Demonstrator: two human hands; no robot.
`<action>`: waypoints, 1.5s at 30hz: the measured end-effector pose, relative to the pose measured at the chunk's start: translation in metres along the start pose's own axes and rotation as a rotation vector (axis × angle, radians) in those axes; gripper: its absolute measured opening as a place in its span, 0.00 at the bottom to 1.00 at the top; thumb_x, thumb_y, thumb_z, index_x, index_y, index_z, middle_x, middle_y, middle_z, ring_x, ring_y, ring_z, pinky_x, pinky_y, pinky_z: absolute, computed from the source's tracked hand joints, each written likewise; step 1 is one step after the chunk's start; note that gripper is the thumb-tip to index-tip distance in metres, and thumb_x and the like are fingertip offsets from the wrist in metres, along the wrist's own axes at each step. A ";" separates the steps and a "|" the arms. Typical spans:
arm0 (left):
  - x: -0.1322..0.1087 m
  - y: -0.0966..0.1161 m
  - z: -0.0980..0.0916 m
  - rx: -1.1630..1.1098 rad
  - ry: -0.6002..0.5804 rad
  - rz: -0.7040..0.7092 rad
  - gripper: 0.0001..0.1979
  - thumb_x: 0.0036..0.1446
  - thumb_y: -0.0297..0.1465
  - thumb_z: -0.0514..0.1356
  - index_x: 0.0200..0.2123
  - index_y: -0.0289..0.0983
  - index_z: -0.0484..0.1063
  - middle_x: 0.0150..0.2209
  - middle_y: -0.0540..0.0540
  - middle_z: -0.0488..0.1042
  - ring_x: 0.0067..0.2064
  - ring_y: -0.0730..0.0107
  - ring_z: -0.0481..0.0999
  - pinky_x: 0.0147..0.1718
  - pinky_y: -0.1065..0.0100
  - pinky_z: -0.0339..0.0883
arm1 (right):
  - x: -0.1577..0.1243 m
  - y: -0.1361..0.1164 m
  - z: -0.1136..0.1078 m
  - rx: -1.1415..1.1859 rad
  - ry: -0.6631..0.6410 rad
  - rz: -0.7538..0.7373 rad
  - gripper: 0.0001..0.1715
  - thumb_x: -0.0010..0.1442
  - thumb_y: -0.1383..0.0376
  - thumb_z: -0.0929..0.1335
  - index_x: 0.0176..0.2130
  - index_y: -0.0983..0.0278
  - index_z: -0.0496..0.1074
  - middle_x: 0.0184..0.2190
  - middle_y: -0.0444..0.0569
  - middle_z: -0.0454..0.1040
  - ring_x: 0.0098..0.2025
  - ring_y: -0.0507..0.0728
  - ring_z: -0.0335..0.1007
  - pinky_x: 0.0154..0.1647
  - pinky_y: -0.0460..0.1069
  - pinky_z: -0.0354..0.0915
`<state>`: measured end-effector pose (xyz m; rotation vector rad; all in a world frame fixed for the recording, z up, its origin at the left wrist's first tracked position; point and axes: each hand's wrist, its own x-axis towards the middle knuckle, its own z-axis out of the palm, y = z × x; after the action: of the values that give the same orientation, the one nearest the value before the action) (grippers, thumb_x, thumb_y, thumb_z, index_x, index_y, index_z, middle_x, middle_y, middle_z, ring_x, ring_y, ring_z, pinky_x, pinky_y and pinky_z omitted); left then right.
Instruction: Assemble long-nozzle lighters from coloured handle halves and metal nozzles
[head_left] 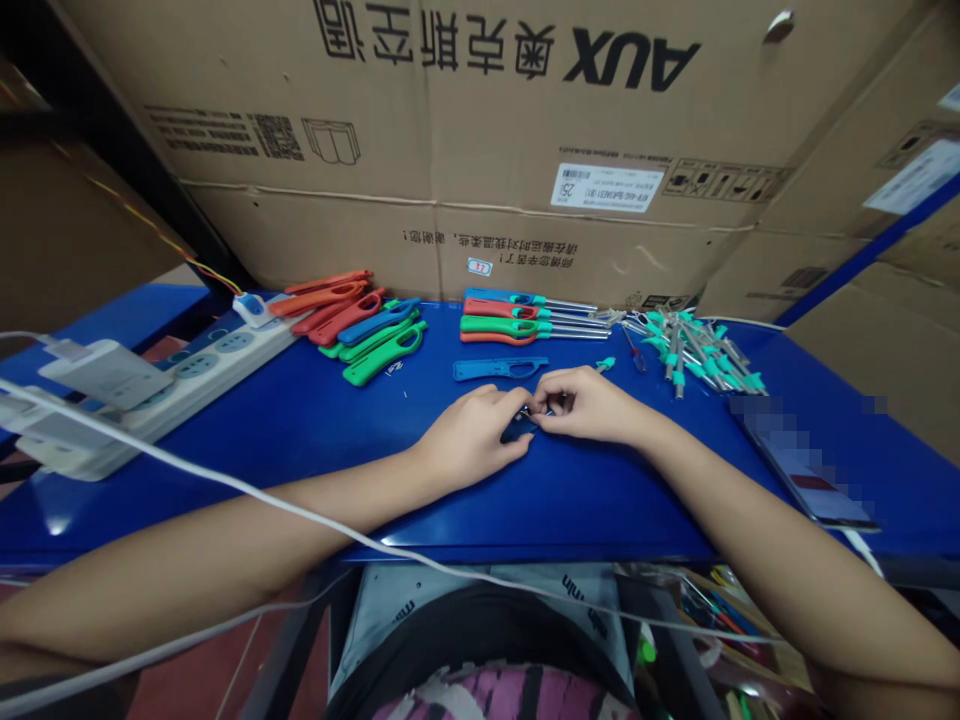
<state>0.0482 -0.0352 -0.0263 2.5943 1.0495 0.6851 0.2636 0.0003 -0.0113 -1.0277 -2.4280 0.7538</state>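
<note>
My left hand [476, 435] is closed, thumb and fingers on a dark blue lighter part [517, 429] mostly hidden beneath them. Against it, my right hand [589, 404] pinches a small item with a glint of metal, too covered to name. Just beyond the hands lies a blue lighter shell half [491, 369], with a teal plastic piece [604, 364] to its right. Behind these, several lighters with metal tubes [501, 310] lie in a row. A small screwdriver [637, 357] rests near a heap of metal tubes with teal ends [694, 352].
Orange, red, blue and green lighter shells [375, 340] are piled at the back left, with tiny metal pieces [394, 368] beside them. A power strip [217, 365] stands left. A white cable [300, 514] crosses in front of my left arm. A phone [806, 470] lies right. Cardboard [450, 130] backs the blue table.
</note>
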 end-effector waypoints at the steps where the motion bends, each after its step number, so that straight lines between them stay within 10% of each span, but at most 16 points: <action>1: 0.000 0.000 0.000 0.009 -0.002 0.002 0.14 0.59 0.30 0.63 0.48 0.36 0.70 0.42 0.44 0.78 0.44 0.59 0.75 0.43 0.62 0.71 | 0.000 0.001 0.000 0.011 -0.002 0.019 0.03 0.54 0.67 0.71 0.31 0.67 0.76 0.26 0.44 0.73 0.26 0.49 0.64 0.29 0.44 0.60; 23: 0.001 -0.004 -0.002 0.119 -0.026 0.101 0.09 0.63 0.33 0.61 0.43 0.34 0.77 0.39 0.42 0.79 0.43 0.60 0.77 0.44 0.62 0.71 | 0.001 0.002 -0.003 0.137 -0.018 0.126 0.11 0.55 0.60 0.73 0.32 0.66 0.78 0.26 0.46 0.75 0.27 0.51 0.67 0.29 0.46 0.63; 45: 0.000 -0.005 -0.005 0.132 -0.018 0.078 0.11 0.61 0.33 0.62 0.47 0.36 0.73 0.39 0.44 0.80 0.40 0.60 0.77 0.43 0.61 0.71 | -0.004 0.007 -0.010 0.127 -0.072 -0.120 0.09 0.61 0.63 0.70 0.37 0.64 0.81 0.38 0.51 0.78 0.38 0.54 0.75 0.38 0.48 0.68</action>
<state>0.0427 -0.0316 -0.0243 2.7614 1.0254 0.6292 0.2755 0.0048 -0.0085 -0.8118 -2.4415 0.9050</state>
